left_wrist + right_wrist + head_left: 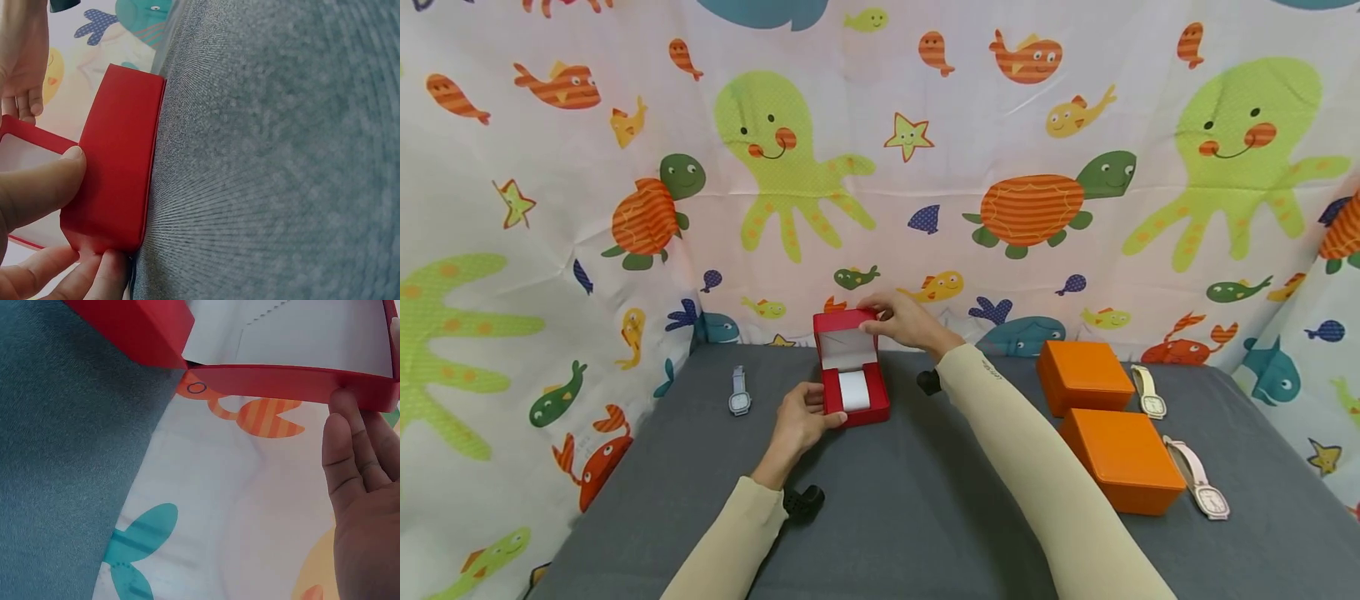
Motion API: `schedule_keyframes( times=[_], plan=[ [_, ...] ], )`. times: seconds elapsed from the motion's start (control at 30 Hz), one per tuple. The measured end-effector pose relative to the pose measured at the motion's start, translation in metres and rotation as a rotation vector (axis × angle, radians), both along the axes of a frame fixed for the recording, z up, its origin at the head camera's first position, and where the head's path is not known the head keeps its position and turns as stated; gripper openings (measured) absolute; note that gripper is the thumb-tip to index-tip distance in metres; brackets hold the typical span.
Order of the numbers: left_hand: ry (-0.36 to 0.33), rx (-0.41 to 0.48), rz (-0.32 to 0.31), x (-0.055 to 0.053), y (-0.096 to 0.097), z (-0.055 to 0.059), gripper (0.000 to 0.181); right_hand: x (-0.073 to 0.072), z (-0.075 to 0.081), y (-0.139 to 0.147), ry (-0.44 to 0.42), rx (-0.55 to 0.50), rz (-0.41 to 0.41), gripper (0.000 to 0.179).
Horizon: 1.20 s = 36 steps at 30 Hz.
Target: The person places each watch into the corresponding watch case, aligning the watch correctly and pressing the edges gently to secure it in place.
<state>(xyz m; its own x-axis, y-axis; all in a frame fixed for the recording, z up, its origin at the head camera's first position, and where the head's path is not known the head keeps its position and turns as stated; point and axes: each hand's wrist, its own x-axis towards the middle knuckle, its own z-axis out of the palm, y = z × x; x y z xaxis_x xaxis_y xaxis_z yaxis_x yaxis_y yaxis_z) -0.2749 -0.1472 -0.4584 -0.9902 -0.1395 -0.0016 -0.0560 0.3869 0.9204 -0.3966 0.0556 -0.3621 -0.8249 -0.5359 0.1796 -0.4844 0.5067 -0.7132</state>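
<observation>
"What's left of the red box [871, 417]?"

"A pale-blue watch [740, 396], well apart across grey cloth [917, 517]. Then the left hand [801, 423], bent around the box's front left corner, gripping it between thumb and fingers."

"The box itself?"

"Near the cloth's far edge, lid [846, 346] raised, white cushion [853, 392] inside."

"Right hand [906, 321]?"

"Fingers bent, pinching the lid's upper right corner."

"Right of the box?"

"A broad cloth stretch, crossed by the right sleeve [1037, 467], then two orange boxes [1123, 462]; farthest from it, two watches [1202, 483]."
</observation>
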Motion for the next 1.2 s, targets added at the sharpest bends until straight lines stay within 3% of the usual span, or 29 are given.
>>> schedule_keyframes(
  times=[0.5, 0.73, 0.9, 1.03, 1.2],
  plan=[
    [-0.021, -0.004, -0.015, -0.001, -0.001, -0.002, 0.062, 0.004, -0.007, -0.003, 0.06, -0.026, -0.027, 0.051],
    [-0.021, -0.033, -0.007, -0.001, 0.0, -0.003, 0.063, 0.015, -0.012, 0.0, 0.017, 0.015, -0.13, 0.073],
    [-0.019, -0.067, -0.032, -0.001, 0.003, 0.0, 0.065, 0.026, -0.025, 0.009, -0.007, -0.068, -0.188, 0.07],
    [-0.033, -0.133, -0.038, 0.001, -0.001, 0.006, 0.067, 0.037, -0.037, 0.013, -0.035, -0.12, -0.173, 0.06],
    [-0.014, -0.234, -0.051, 0.005, -0.02, 0.018, 0.065, 0.047, -0.049, 0.011, -0.016, -0.041, -0.106, 0.054]
  ],
)
